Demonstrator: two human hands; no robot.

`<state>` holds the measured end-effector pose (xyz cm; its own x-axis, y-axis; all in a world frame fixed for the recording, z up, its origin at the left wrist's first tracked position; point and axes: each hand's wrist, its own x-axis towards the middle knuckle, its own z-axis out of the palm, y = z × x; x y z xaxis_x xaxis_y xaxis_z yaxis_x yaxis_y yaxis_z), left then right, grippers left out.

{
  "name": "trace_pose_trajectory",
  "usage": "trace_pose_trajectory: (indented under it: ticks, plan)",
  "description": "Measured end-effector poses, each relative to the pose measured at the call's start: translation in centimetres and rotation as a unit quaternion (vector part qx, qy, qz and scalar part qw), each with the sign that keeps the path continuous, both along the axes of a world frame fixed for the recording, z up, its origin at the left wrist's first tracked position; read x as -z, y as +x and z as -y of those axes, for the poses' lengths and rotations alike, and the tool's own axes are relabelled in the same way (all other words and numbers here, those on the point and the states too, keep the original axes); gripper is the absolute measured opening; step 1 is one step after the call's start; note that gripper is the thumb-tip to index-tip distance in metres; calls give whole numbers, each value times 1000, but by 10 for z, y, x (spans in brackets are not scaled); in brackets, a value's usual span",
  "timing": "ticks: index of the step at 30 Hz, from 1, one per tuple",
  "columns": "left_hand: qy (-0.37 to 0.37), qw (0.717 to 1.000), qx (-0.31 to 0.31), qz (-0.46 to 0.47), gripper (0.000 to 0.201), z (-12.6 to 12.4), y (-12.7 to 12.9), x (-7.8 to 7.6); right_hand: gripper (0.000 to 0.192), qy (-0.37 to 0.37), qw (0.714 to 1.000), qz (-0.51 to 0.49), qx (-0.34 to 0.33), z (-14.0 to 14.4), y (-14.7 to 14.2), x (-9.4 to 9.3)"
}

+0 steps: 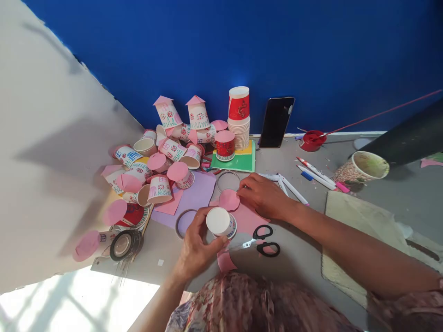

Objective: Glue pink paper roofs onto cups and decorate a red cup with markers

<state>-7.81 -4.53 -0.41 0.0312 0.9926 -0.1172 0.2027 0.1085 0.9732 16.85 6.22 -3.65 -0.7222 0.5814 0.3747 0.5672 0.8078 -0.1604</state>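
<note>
Far left of the scissors [255,237]: heaped decorated paper cups [160,190], several on their sides with pale insides showing, others capped in pink paper. Nearer, just left of the scissors, the person's left hand [196,249] is curled round an inverted cup [219,221], white base up. Beyond the scissors, a pink disc [229,200], a nested cup stack [238,133], and the right hand [259,193], fingertips at the disc's edge; can't tell whether pinching. Right of the scissors, farther back: red tub [309,142], contents unclear; then patterned cup [350,173], greenish stain inside.
</note>
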Motion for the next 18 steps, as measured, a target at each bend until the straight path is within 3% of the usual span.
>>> trace_pose_trajectory:
  ticks: [10,14,18]
  plan:
    - [18,998,26,-61,52,7,4,5,21,2,1000,-2,-26,0,-4,2]
    - [20,996,36,-73,51,8,4,5,30,-27,998,-56,14,-1,-5,3]
    - [16,996,48,-70,51,7,5,8,32,-62,996,-66,-23,-2,-6,5]
